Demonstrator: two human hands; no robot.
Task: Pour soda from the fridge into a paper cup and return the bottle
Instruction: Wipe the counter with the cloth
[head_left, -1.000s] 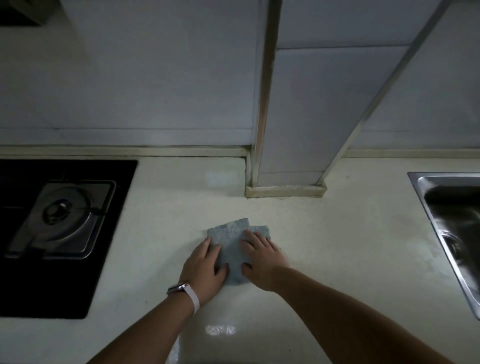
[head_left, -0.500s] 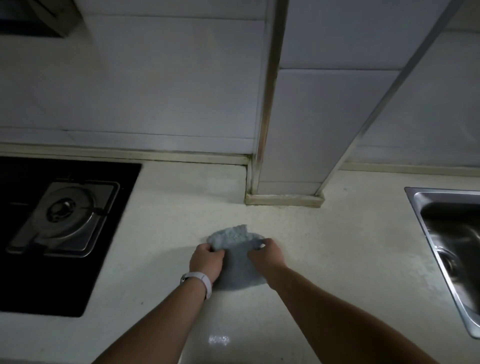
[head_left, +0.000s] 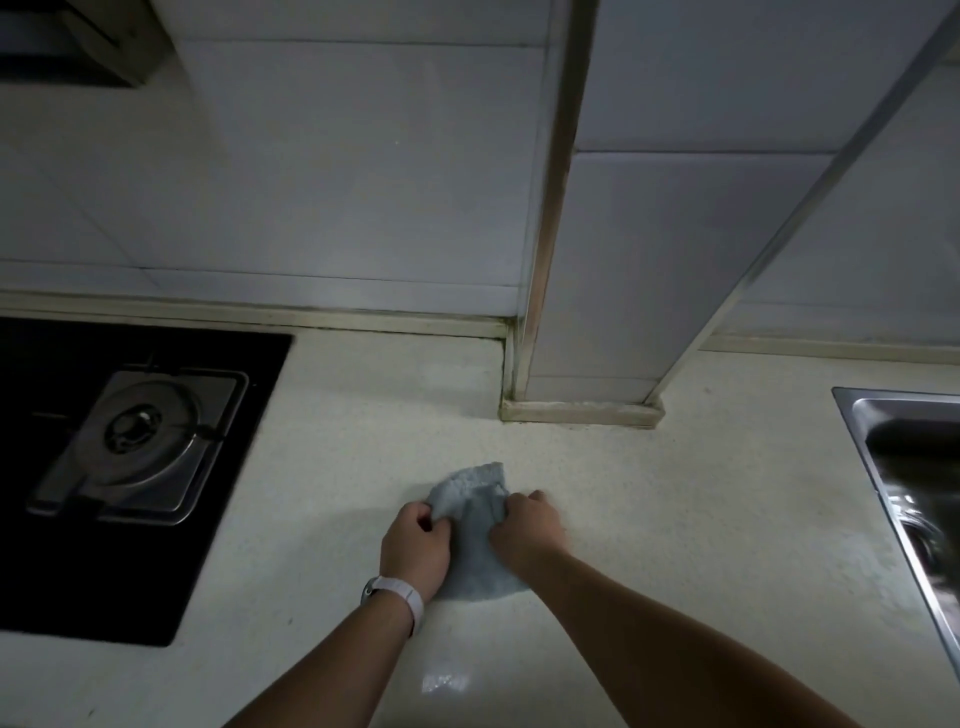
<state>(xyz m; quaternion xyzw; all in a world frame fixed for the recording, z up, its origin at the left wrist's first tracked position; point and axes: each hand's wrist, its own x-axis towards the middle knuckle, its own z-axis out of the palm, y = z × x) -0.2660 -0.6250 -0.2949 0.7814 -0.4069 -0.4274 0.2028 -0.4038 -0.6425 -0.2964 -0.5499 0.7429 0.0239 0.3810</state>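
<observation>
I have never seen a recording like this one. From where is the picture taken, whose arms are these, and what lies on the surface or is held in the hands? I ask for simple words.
There is no machine here. A person wears a camera on the head. It looks forward and down, so you see that person's own two arms from above. The left hand, which has a white wristband behind it, and the right hand both grip a grey-blue cloth. The cloth is bunched between them and rests on the pale counter. To the left, a black gas stove is set into the counter. At the right edge is a metal sink. Behind everything stands a tiled wall.
</observation>
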